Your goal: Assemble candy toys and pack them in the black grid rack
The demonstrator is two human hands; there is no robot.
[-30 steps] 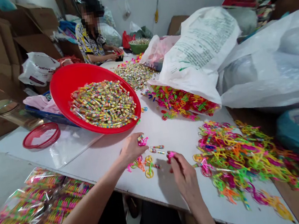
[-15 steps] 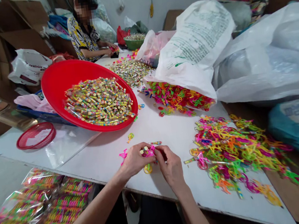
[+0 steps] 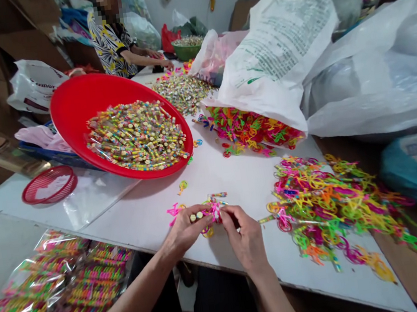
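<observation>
Handwork: fitting or adjusting, by the look of it, a pink plastic piece (image 3: 215,212) held between left hand (image 3: 183,231) and right hand (image 3: 245,235), just above the table (image 3: 244,182).
Left grip: curled round striped sticks (image 3: 196,216), pale ends outward, thumb and finger meeting the pink plastic piece.
Right pinch: thumb and fingertips together on that piece's right side.
Next move: seems to call for a steady left hold and small, exact pressure from the right.
Surroundings: loose sticks (image 3: 219,195) just beyond the fingertips; coloured pile (image 3: 327,197) right of the right hand; red basin (image 3: 83,100) beyond the left.
Hidden: how the parts join; how many sticks the left palm covers; most of a yellow piece (image 3: 208,233) under the fingers.
Cut off: co-worker (image 3: 109,41) beyond the basin, at the top edge.
</observation>
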